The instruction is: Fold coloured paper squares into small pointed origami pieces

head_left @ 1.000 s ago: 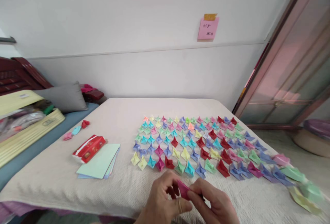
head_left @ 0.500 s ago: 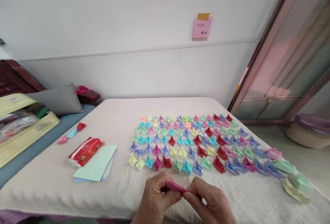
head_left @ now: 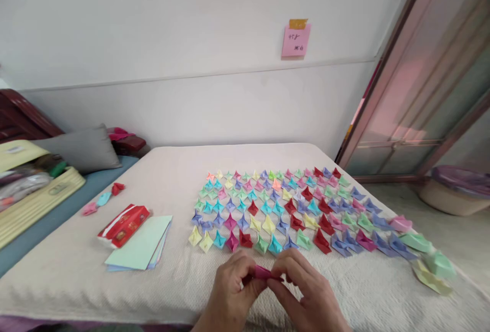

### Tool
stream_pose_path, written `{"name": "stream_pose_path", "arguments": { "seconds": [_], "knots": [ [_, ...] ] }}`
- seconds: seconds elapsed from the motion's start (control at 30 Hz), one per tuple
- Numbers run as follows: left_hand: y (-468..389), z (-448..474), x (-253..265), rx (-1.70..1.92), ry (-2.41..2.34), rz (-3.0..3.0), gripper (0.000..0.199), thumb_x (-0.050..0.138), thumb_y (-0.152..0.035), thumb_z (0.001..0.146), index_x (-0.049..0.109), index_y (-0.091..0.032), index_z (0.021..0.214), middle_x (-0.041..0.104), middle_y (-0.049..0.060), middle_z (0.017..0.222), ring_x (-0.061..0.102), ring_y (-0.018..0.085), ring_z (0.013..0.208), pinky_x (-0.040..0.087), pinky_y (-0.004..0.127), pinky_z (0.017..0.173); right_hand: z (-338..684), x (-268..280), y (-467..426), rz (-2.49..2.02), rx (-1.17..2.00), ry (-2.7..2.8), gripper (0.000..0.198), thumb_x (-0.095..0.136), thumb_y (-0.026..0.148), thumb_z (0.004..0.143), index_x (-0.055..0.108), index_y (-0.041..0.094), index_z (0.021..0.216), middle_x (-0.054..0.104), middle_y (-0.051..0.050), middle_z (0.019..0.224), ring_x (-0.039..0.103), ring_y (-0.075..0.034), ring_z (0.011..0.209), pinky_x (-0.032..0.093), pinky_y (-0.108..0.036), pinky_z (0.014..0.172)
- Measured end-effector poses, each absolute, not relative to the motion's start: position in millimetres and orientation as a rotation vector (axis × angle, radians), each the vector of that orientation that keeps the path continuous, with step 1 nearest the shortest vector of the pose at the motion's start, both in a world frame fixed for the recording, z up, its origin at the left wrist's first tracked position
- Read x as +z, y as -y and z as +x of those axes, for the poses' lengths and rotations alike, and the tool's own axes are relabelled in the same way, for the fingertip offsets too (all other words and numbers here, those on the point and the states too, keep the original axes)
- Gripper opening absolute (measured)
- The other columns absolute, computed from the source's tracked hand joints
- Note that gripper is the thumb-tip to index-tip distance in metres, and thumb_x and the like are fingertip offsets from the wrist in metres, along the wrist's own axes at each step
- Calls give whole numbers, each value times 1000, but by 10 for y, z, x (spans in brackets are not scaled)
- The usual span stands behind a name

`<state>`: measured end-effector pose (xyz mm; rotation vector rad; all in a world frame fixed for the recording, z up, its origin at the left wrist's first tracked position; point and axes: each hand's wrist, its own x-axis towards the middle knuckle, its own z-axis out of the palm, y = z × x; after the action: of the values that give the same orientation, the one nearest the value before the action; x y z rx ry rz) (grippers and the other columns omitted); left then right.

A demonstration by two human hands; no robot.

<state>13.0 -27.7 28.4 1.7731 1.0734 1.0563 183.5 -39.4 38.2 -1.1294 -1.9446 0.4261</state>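
A small folded piece of magenta paper [head_left: 262, 272] is pinched between my two hands above the near edge of the table. My left hand [head_left: 231, 286] grips its left end with thumb and forefinger. At its right end, the thumb and fingers of my right hand [head_left: 304, 286] close on it and cover part of the folds. Just beyond my hands, many small folded paper boats [head_left: 251, 207] in red, blue, green, yellow and pink stand in rows on the pale tablecloth [head_left: 179, 291].
To the left lie a stack of coloured paper sheets [head_left: 140, 245], a red tissue pack [head_left: 124, 224] and three folded paper pieces [head_left: 103, 199]. A pink note [head_left: 296, 41] is taped to the wall. A bin [head_left: 455, 192] stands on the floor at right.
The magenta paper has turned in my fingers and now shows a broader face. My right-hand fingers have shifted along it. The view has moved slightly.
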Motion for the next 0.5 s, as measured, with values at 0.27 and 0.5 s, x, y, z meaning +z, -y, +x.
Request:
{"name": "stream_pose_path", "arguments": {
  "seconds": [0.27, 0.5],
  "knots": [
    [252, 98, 295, 1081, -1058, 2080, 26, 56, -31, 90, 61, -16, 70, 56, 3, 68, 52, 15, 66, 38, 23, 60, 1812, 374, 393, -1264, 578, 1884, 15, 60, 10, 77, 52, 22, 73, 55, 3, 70, 52, -13, 59, 44, -23, 52],
    [270, 89, 283, 1075, -1081, 2146, 23, 54, -27, 91, 59, -16, 71, 55, 4, 68, 53, 16, 67, 37, 24, 60, 1816, 394, 408, -1199, 656, 1899, 10, 56, 13, 82, 58, 22, 77, 56, 1, 74, 52, -13, 62, 43, -24, 54]
  ]
}}
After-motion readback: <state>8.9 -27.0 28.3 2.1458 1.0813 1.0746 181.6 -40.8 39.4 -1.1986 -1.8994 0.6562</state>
